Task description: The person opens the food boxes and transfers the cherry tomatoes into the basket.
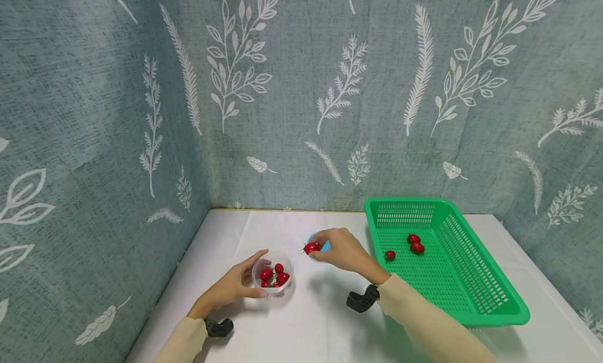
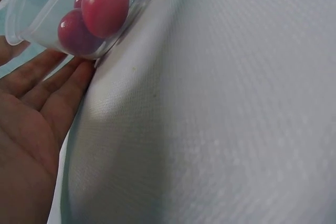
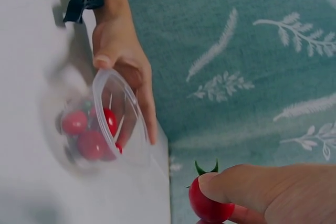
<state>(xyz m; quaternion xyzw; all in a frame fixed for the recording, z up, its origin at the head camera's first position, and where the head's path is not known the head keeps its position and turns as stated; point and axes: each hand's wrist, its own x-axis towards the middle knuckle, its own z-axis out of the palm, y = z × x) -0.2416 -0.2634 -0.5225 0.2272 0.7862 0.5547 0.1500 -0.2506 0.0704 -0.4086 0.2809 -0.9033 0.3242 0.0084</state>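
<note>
My right hand (image 1: 343, 249) pinches a red cherry tomato (image 1: 311, 249) with a green calyx between thumb and fingers. It is over a light blue round item (image 1: 326, 245), mostly hidden by the hand. A sliver of red shows under the held tomato in the right wrist view; what it is I cannot tell. My left hand (image 1: 235, 284) holds a clear plastic cup (image 1: 258, 264) from its left side, thumb near the front rim and fingers around the back. Several cherry tomatoes (image 2: 106, 10) lie inside the cup, which stands on the white tabletop.
A green slotted basket (image 1: 476, 248) stands on the right side of the white table (image 1: 301, 321), with three cherry tomatoes (image 1: 417, 248) in it. Patterned grey-blue cloth (image 1: 301, 158) hangs behind and at the left. Each wrist wears a black strap device (image 1: 363, 300).
</note>
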